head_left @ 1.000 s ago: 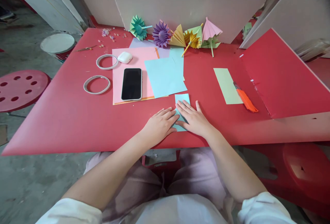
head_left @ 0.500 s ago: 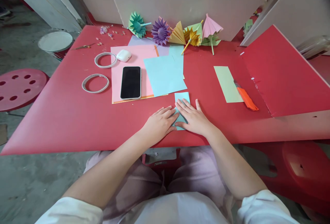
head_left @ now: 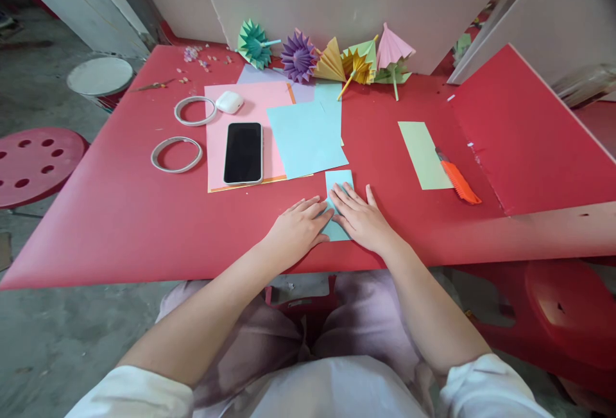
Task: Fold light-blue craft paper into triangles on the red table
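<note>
A narrow folded piece of light blue paper (head_left: 339,178) lies flat near the table's front edge. Along its left side rests my left hand (head_left: 299,225), fingers stretched out and palm down, the fingertips on the paper. My right hand (head_left: 360,217) lies flat across the right side of the same paper, with its fingers spread. Both hands press from above and grip nothing; they cover much of the strip's middle. Just beyond it are larger light blue sheets (head_left: 308,139), partly over a pink sheet (head_left: 216,148).
A black-screened phone (head_left: 244,153) and a white earbud case (head_left: 230,102) sit on the pink sheet. Two tape rolls (head_left: 176,169) lie left. An orange utility knife (head_left: 461,182) touches a pale green strip (head_left: 423,155). Folded paper umbrellas (head_left: 394,49) line the back of the red table (head_left: 120,212).
My right thumb has shifted up and in towards the fingers, uncovering more of the paper's lower part. Otherwise both hands stay in nearly the same place.
</note>
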### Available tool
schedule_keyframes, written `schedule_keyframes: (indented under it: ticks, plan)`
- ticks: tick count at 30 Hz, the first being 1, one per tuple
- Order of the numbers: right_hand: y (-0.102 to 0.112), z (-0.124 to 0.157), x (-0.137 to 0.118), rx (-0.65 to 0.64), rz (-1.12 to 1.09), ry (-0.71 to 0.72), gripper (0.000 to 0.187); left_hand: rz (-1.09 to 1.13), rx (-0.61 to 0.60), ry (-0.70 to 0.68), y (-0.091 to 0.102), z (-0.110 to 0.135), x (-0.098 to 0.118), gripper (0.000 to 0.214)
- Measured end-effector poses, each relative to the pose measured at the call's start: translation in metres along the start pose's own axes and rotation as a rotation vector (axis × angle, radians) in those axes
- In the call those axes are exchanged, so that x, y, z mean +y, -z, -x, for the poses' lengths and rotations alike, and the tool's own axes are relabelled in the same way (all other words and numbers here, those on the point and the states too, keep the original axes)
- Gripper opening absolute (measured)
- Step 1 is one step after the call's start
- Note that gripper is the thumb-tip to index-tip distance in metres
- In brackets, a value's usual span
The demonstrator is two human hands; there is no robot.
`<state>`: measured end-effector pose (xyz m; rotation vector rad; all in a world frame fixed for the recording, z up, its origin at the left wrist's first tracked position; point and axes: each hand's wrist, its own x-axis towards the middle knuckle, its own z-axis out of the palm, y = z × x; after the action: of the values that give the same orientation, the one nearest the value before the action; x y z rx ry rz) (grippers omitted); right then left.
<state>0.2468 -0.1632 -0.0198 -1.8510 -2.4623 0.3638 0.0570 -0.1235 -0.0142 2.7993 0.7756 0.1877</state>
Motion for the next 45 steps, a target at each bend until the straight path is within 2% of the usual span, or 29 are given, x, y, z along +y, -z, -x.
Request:
schedule_keyframes:
  ticks: [12,19,28,35,45]
  plan:
    - [-0.006,-0.001,-0.008,0.046,0.077,-0.02,0.057,0.019,-0.005,0.006,-0.001,0.0,-0.001,0.048]
    - [-0.004,0.0,-0.008,0.02,0.082,-0.011,0.066,0.018,0.066,0.019,-0.001,-0.001,0.003,0.033]
    - [-0.004,0.0,-0.008,0.011,0.085,0.0,0.07,-0.04,0.066,0.059,0.001,-0.012,0.008,0.019]
    - [-0.004,0.0,-0.007,0.004,0.069,0.005,0.071,-0.051,0.157,0.067,-0.007,-0.011,0.006,0.02]
    - [-0.003,0.001,-0.007,-0.001,0.072,0.013,0.07,-0.018,0.092,0.083,-0.007,-0.003,0.003,0.023]
